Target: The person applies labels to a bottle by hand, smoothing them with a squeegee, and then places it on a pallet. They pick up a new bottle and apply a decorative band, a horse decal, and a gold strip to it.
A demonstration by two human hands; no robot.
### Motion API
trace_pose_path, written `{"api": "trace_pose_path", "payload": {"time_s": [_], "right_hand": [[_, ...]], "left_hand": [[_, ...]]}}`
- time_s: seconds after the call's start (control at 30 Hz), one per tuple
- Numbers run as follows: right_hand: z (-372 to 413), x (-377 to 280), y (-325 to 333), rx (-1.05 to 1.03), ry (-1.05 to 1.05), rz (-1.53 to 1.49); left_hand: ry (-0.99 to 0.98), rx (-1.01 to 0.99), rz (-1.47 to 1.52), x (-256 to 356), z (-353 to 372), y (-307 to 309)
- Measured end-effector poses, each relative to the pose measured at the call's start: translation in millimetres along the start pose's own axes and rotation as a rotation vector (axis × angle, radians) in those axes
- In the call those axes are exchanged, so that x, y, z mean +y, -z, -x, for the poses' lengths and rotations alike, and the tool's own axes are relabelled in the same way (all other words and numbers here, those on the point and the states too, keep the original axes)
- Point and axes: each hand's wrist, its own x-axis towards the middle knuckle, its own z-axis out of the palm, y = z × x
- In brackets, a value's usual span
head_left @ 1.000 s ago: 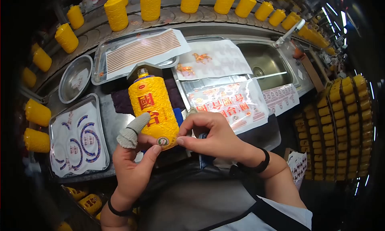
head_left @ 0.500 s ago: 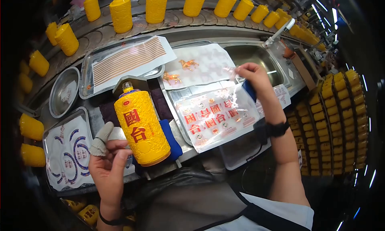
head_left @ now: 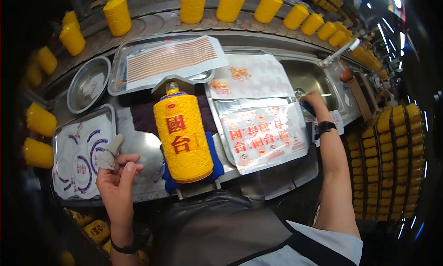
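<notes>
1. Centrally, the yellow bottle lies lettered face up on a blue cloth, neck pointing away from the person, at a metal bracket. Its contents cannot be seen.
2. Left hand: released, fingers loosely bent, one finger in a pale cover. Position: between the bottle and the left tray.
3. Right hand: at the near edge of the sink. The fingertips are partly hidden and a blue piece shows under the palm; whether the hand grips anything cannot be told.
4. Left tray: contains white sheets printed with blue arcs, partly covered by the left hand.
5. Rear tray: contains a brown-striped sheet that overhangs the right rim.
6. Middle tray: contains a sheet with orange horses and a glossy sheet with red characters.
7. Round basin: contains a small pale piece; its print is illegible.
8. Lower left: more bottles, cut off by the dark border.
</notes>
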Motion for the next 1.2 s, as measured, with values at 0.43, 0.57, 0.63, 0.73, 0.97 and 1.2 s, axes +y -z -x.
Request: {"api": "trace_pose_path", "payload": {"time_s": [0.43, 0.57, 0.63, 0.73, 0.97, 1.2], "right_hand": [[303, -208, 68, -0.239, 0.46, -0.989], [369, -264, 54, -0.642, 0.417, -1.292], [382, -275, 40, -0.69, 0.418, -1.318], [392, -275, 19, -0.669, 0.407, -1.243], [391, -260, 2, -0.69, 0.284, -1.233], [395, -255, 1, -0.671, 0.336, -1.174]], "left_hand": [[0.057, -0.288, 0.149, 19, 8, -25], [0.167, -0.326, 0.333, 28, 18, -53], [0.263, -0.308, 0.361, 31, 18, -55], [0.295, -0.286, 0.365, 17, 16, -45], [0.268, -0.296, 0.181, 5, 14, -38], [0.303, -0.305, 0.104, 7, 15, -37]]}}
